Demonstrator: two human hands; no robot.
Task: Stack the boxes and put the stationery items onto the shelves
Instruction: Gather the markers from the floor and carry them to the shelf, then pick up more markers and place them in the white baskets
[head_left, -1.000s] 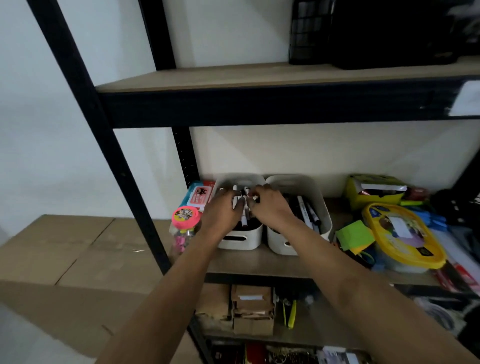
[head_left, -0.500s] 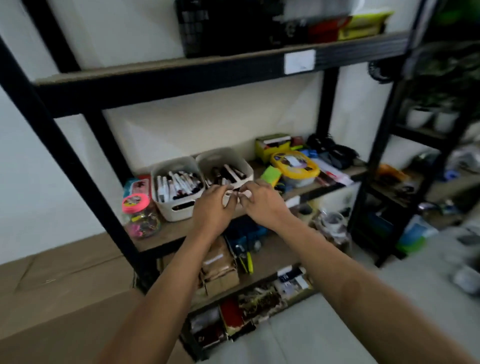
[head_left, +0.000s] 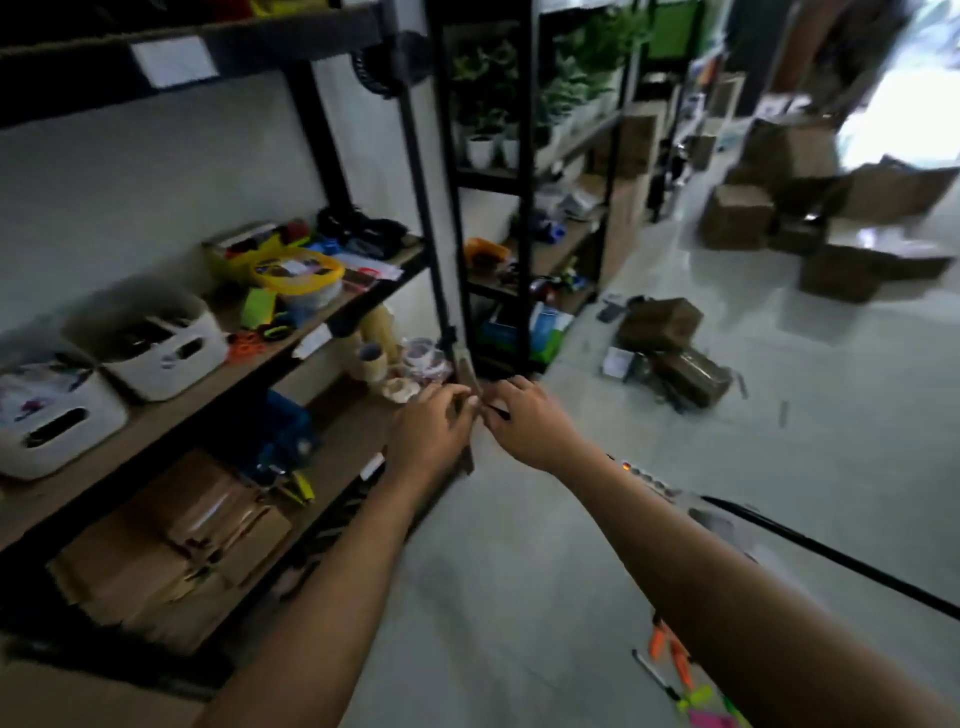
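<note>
Pale floor strewn with cardboard boxes; the shelves hold two white bins. Left hand and right hand meet, fingers pinching something small and dark, blurred. Mid-turn, it could slip and drop.

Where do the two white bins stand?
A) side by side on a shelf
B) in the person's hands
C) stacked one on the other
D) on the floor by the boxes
A: both white bins sit next to each other on the wooden shelf.
</note>
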